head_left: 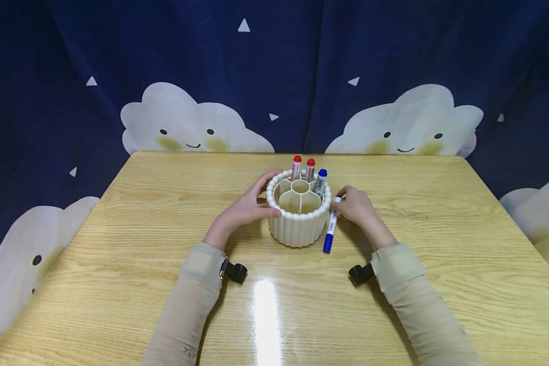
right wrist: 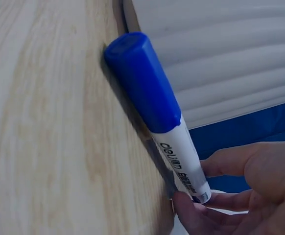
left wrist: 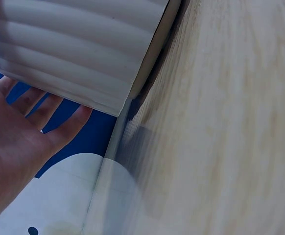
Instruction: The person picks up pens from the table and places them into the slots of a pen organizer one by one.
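Note:
A cream, ribbed pen holder (head_left: 297, 229) with a beaded rim and several compartments stands on the table. My left hand (head_left: 249, 203) holds it from the left, thumb at the near rim and fingers around the far side; its ribbed wall (left wrist: 74, 49) fills the top of the left wrist view. Just right of the holder, my right hand (head_left: 356, 204) pinches a blue-capped whiteboard marker (head_left: 332, 226) by its far end. The marker slants, with its blue cap (right wrist: 145, 83) toward the near side and low over the table. Two red-capped markers (head_left: 297, 168) and another blue-capped marker (head_left: 321, 182) stand in the holder's back compartments.
The wooden table (head_left: 164, 203) reaches back to a dark blue curtain (head_left: 293, 66) printed with white clouds. A bright reflection lies on the near tabletop. Each wrist wears a small black camera (head_left: 361, 274).

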{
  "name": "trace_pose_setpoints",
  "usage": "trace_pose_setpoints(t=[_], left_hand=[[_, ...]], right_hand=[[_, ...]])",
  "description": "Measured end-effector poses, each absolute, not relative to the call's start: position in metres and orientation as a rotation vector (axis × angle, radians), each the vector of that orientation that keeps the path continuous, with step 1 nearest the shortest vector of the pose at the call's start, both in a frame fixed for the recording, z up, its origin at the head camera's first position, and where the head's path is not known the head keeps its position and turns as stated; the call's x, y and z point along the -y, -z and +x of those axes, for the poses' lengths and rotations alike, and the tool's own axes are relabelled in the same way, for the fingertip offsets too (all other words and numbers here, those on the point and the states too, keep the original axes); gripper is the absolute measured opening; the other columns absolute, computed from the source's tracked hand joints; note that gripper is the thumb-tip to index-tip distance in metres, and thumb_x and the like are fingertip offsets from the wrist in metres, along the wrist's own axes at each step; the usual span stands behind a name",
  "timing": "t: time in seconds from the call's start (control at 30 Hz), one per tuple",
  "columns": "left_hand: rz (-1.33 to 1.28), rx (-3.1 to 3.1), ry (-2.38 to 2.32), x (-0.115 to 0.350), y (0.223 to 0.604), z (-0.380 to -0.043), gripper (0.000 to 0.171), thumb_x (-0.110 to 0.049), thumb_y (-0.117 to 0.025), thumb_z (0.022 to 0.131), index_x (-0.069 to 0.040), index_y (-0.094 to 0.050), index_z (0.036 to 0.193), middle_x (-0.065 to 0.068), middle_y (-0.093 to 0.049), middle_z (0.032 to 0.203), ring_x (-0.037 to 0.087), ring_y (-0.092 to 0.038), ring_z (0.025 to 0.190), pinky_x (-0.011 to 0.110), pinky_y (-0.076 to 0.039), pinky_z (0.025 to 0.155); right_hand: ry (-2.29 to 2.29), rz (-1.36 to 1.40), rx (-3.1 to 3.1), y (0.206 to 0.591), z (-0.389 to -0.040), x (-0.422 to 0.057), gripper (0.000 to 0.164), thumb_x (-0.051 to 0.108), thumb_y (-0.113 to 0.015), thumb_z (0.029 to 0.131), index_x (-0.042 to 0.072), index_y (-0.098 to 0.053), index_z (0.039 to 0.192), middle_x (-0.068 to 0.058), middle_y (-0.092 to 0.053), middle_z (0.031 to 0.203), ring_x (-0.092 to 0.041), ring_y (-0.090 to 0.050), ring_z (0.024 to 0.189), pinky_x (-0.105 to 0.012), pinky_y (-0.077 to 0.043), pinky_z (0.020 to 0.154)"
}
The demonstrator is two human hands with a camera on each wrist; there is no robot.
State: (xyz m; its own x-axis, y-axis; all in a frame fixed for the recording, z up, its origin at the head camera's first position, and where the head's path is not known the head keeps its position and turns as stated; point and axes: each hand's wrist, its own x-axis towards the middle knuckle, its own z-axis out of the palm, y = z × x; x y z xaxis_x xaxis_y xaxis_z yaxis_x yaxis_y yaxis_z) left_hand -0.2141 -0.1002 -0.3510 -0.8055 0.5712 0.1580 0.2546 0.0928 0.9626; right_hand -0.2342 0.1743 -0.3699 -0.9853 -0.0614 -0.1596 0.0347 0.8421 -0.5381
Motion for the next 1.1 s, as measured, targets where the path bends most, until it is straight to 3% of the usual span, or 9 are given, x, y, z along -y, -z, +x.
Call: trace_pose_setpoints(t=[0.17, 0.3, 0.43, 0.77, 0.9, 1.1], left_hand=[[0.843, -2.134, -1.773, 0.101, 0.365, -0.223, 0.098, -0.036, -0.08, 0.066, -0.021, -0.022, 0.144, 0.001, -0.03, 0.142, 0.021, -0.036, 0.125, 0.04, -0.038, 0.1], [0.857, -2.154, -1.769, 0.101, 0.374, -0.229, 0.1, -0.047, -0.079, 0.062, -0.028, -0.024, 0.142, -0.003, -0.031, 0.141, 0.018, -0.037, 0.124, 0.039, -0.039, 0.1], [0.85, -2.148, -1.772, 0.101, 0.374, -0.229, 0.099, -0.046, -0.079, 0.062, -0.029, -0.024, 0.142, -0.003, -0.031, 0.141, 0.018, -0.036, 0.124, 0.039, -0.038, 0.1], [0.836, -2.113, -1.779, 0.1, 0.35, -0.214, 0.105, -0.038, -0.08, 0.064, -0.01, -0.019, 0.144, 0.009, -0.027, 0.144, 0.026, -0.034, 0.126, 0.042, -0.037, 0.102], [0.837, -2.119, -1.774, 0.1, 0.348, -0.213, 0.102, -0.035, -0.08, 0.066, -0.01, -0.018, 0.144, 0.009, -0.027, 0.144, 0.026, -0.033, 0.127, 0.042, -0.037, 0.101], [0.829, -2.131, -1.76, 0.101, 0.35, -0.213, 0.096, -0.025, -0.079, 0.07, -0.013, -0.02, 0.144, 0.007, -0.028, 0.144, 0.024, -0.032, 0.128, 0.04, -0.037, 0.102]], right_hand=[[0.995, 0.027, -2.846, 0.368, -0.229, -0.175, 0.043, 0.019, -0.058, 0.083, -0.006, -0.048, 0.117, -0.017, -0.058, 0.09, -0.014, -0.058, 0.06, -0.022, -0.048, 0.051], [1.171, 0.073, -2.839, 0.369, -0.226, -0.175, 0.04, 0.015, -0.056, 0.084, -0.003, -0.044, 0.118, -0.014, -0.053, 0.087, -0.017, -0.06, 0.058, -0.027, -0.053, 0.052], [1.323, 0.089, -2.839, 0.366, -0.222, -0.174, 0.038, 0.013, -0.056, 0.085, 0.0, -0.044, 0.118, -0.015, -0.052, 0.093, -0.025, -0.063, 0.062, -0.034, -0.055, 0.055], [1.461, 0.051, -2.969, 0.351, -0.213, -0.172, 0.037, 0.013, -0.059, 0.084, 0.003, -0.049, 0.117, -0.016, -0.056, 0.096, -0.026, -0.064, 0.067, -0.035, -0.056, 0.057], [1.492, 0.026, -3.005, 0.344, -0.21, -0.174, 0.037, 0.014, -0.06, 0.085, 0.003, -0.049, 0.119, -0.016, -0.058, 0.095, -0.028, -0.064, 0.069, -0.034, -0.055, 0.056], [1.545, -0.02, -3.076, 0.332, -0.202, -0.176, 0.038, 0.015, -0.06, 0.085, 0.004, -0.049, 0.12, -0.016, -0.059, 0.096, -0.008, -0.059, 0.062, -0.026, -0.054, 0.052]])
